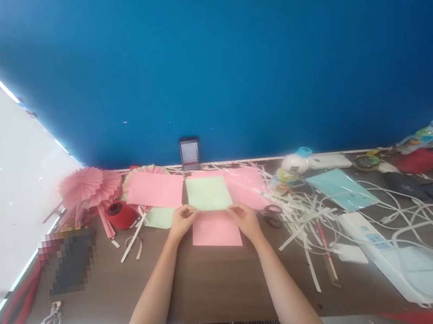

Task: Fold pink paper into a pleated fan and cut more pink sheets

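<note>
A pale green sheet of paper (208, 193) is pinched at its two near corners by my hands. My left hand (183, 221) grips the left corner, and my right hand (245, 217) grips the right one. Beneath the green sheet lies a pink sheet of paper (216, 230), its near part showing between my hands. More pink paper sits beside it: one pink sheet (155, 189) at the left, partly over a green piece (160, 217), and another pink sheet (248, 184) at the right.
Folded pink paper fans (89, 188) and a red tape roll (121, 215) stand at the left. Right of my hands are white paper strips (302, 214), scissors (272, 209), a bottle (293, 166), a blue packet (342, 190), cables and a power strip (372, 247). A phone (190, 152) leans on the blue wall.
</note>
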A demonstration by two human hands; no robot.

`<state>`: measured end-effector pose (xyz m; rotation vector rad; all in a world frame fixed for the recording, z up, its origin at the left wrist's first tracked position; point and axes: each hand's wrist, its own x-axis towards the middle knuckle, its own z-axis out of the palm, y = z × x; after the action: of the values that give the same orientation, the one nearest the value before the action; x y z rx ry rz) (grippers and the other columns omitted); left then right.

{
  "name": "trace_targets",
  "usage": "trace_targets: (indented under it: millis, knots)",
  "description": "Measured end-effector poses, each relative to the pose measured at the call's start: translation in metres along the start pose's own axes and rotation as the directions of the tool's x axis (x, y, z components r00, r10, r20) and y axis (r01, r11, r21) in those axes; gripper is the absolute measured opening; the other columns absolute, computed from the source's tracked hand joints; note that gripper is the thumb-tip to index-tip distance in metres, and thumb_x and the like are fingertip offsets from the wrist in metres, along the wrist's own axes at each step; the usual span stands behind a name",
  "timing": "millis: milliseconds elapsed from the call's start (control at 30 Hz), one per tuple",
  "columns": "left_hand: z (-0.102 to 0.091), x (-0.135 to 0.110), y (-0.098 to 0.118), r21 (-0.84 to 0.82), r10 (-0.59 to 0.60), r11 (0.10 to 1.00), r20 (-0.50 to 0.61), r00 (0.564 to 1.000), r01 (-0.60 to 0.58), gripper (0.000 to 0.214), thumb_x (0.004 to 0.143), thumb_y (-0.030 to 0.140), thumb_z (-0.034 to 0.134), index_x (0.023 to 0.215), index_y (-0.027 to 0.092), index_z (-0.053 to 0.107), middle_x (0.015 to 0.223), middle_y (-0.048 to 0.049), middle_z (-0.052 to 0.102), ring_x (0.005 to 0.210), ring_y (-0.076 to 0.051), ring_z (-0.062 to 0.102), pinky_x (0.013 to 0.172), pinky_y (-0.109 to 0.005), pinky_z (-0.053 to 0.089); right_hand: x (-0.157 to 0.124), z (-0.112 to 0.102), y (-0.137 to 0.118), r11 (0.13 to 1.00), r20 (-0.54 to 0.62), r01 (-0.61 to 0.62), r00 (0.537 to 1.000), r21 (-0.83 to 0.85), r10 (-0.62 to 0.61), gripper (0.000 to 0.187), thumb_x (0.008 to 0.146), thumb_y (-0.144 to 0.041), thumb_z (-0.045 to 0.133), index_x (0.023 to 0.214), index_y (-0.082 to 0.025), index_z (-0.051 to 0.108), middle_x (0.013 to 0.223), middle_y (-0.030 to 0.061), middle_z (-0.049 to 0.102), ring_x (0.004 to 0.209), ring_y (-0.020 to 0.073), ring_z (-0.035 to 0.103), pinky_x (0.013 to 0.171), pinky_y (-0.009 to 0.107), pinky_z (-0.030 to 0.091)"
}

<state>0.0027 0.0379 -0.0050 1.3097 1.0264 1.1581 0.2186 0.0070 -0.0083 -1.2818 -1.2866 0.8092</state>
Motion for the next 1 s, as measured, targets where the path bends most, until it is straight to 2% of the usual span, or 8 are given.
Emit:
trace_targets:
  millis: [133, 367, 533, 733, 800, 867, 933, 1000]
  knots:
    - [0.001, 0.0, -0.002, -0.009, -0.001, 1.0, -0.001, 1.0, 0.001, 0.017, 0.064, 0.03, 0.066, 0.061, 0.017, 0.056, 0.063, -0.0002, 0.06, 0.064, -0.014, 0.057, 0.062, -0.026, 0.043, 0.0, 0.001, -0.001, 0.999, 0.01, -0.024, 1.0, -0.02, 0.025, 0.02, 0.069, -0.039, 0.062, 0.071, -0.019, 0.063, 0.072, 0.0035, 0.064, 0.071, 0.0194, 0.059, 0.07, 0.035, 0.048]
    - [0.006, -0.001, 0.005, -0.089, -0.06, 0.994, -0.035, 0.998, 0.057, 0.019, 0.063, 0.03, 0.067, 0.068, 0.017, 0.054, 0.065, 0.0001, 0.06, 0.063, -0.013, 0.058, 0.062, -0.026, 0.045, 0.001, 0.005, -0.003, 0.985, 0.002, -0.146, 0.989, 0.091, 0.146, 0.025, 0.066, -0.042, 0.064, 0.07, -0.018, 0.06, 0.063, 0.0018, 0.062, 0.061, 0.018, 0.059, 0.06, 0.031, 0.048]
    - [0.01, -0.001, 0.002, -0.222, -0.066, 0.974, -0.067, 0.996, 0.05, 0.028, 0.065, 0.029, 0.067, 0.079, 0.019, 0.046, 0.07, 0.0025, 0.059, 0.065, -0.011, 0.059, 0.067, -0.026, 0.046, 0.001, 0.007, -0.002, 0.997, 0.014, -0.073, 0.997, 0.038, 0.072, 0.022, 0.068, -0.04, 0.063, 0.067, -0.019, 0.059, 0.06, 0.0001, 0.06, 0.054, 0.0157, 0.057, 0.055, 0.029, 0.047]
    - [0.022, -0.003, -0.002, -0.398, -0.162, 0.909, -0.06, 0.985, 0.125, 0.06, 0.065, 0.027, 0.07, 0.108, 0.024, 0.028, 0.086, -0.0027, 0.064, 0.082, -0.016, 0.063, 0.081, -0.038, 0.046, -0.002, 0.013, -0.006, 0.999, 0.047, -0.031, 0.998, 0.032, 0.029, 0.019, 0.07, -0.037, 0.061, 0.065, -0.019, 0.058, 0.062, 0.0002, 0.06, 0.056, 0.016, 0.059, 0.058, 0.03, 0.048]
    - [0.024, -0.003, -0.001, -0.442, -0.189, 0.885, -0.058, 0.98, 0.144, 0.062, 0.065, 0.028, 0.07, 0.111, 0.023, 0.03, 0.089, -0.0054, 0.065, 0.086, -0.018, 0.062, 0.084, -0.041, 0.045, -0.003, 0.013, -0.007, 1.0, 0.062, -0.017, 0.998, 0.022, 0.016, 0.018, 0.071, -0.036, 0.061, 0.066, -0.019, 0.059, 0.064, 0.0006, 0.061, 0.058, 0.0163, 0.06, 0.061, 0.03, 0.048]
    - [0.024, -0.002, -0.001, -0.472, -0.22, 0.864, -0.047, 0.974, 0.172, 0.059, 0.062, 0.028, 0.072, 0.11, 0.02, 0.038, 0.092, -0.0077, 0.065, 0.088, -0.02, 0.062, 0.083, -0.041, 0.045, -0.004, 0.014, -0.007, 1.0, 0.08, 0.022, 0.997, -0.003, -0.022, 0.017, 0.071, -0.035, 0.06, 0.066, -0.019, 0.059, 0.065, 0.001, 0.061, 0.06, 0.0164, 0.06, 0.063, 0.03, 0.048]
    - [0.024, -0.002, -0.003, -0.453, -0.245, 0.867, -0.025, 0.969, 0.208, 0.049, 0.059, 0.029, 0.074, 0.1, 0.016, 0.05, 0.086, -0.0078, 0.066, 0.086, -0.022, 0.062, 0.081, -0.039, 0.047, -0.004, 0.014, -0.008, 0.997, 0.098, 0.066, 0.993, -0.029, -0.063, 0.016, 0.072, -0.034, 0.06, 0.065, -0.02, 0.059, 0.066, 0.0012, 0.061, 0.063, 0.0164, 0.059, 0.065, 0.03, 0.047]
    - [0.023, -0.001, -0.006, -0.399, -0.261, 0.886, -0.012, 0.965, 0.235, 0.037, 0.057, 0.032, 0.074, 0.085, 0.013, 0.059, 0.073, -0.0053, 0.066, 0.08, -0.023, 0.063, 0.076, -0.035, 0.048, -0.004, 0.014, -0.008, 0.996, 0.106, 0.084, 0.991, -0.031, -0.081, 0.015, 0.073, -0.033, 0.06, 0.065, -0.02, 0.059, 0.066, 0.0012, 0.061, 0.065, 0.0164, 0.059, 0.066, 0.03, 0.047]
